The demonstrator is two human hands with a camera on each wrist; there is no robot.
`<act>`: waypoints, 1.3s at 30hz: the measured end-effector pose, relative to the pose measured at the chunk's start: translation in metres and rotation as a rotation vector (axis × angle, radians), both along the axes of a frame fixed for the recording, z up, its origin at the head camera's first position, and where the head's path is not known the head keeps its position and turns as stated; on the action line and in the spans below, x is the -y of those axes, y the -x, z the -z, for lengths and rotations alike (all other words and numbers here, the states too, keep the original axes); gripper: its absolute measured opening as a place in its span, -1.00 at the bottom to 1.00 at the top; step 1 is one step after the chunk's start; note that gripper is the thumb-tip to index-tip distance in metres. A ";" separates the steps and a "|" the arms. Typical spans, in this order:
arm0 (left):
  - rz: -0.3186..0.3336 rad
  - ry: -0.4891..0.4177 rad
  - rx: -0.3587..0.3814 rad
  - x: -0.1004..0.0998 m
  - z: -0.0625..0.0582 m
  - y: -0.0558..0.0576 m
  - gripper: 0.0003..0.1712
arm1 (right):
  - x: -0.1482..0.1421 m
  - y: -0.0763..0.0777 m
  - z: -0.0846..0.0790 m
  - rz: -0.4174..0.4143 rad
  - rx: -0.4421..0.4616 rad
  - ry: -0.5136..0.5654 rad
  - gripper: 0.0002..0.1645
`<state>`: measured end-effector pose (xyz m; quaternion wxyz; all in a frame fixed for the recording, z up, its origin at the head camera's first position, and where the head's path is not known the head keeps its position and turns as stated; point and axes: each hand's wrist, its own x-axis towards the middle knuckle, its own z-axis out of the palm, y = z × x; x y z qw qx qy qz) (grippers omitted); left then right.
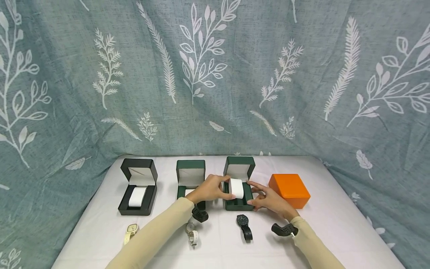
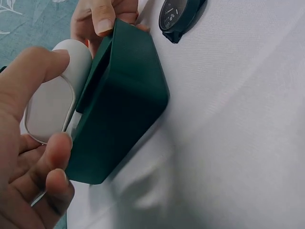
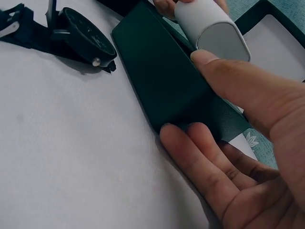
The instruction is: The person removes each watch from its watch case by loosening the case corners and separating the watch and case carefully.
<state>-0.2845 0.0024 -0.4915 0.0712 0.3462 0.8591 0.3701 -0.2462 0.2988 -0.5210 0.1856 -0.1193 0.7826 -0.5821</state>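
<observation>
Between thumb and fingers, my left hand [image 1: 211, 188] pinches a white watch pillow [image 1: 236, 188] by its ends. The pillow is raised in the mouth of a green watch box [image 1: 239, 207], whose lid [image 1: 239, 163] stands up behind it. At the box's right side, my right hand [image 1: 267, 200] grips the wall, with the thumb [image 3: 224, 71] at the rim and other fingers [image 3: 190, 157] low on the outside. A black watch [image 1: 244, 226] lies on the white cloth in front of this box.
A second open green box [image 1: 190, 164] stands left, partly behind my left hand. Farther left is an open black box [image 1: 137, 211] with a white pillow. An orange box [image 1: 290, 190] sits right. Near my left sleeve lie a white-strapped watch [image 1: 193, 238] and a gold-coloured watch [image 1: 131, 232].
</observation>
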 end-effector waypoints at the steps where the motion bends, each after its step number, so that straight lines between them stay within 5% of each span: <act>1: -0.001 0.002 -0.002 -0.001 0.001 0.000 -0.01 | 0.000 0.000 0.000 0.001 0.003 0.001 0.07; 23: 0.024 0.009 -0.100 -0.014 0.015 0.005 -0.01 | -0.002 -0.001 0.000 -0.013 0.003 -0.003 0.07; 39: -0.018 0.103 -0.195 -0.022 0.011 0.001 -0.04 | -0.001 -0.002 -0.001 -0.009 -0.001 -0.011 0.06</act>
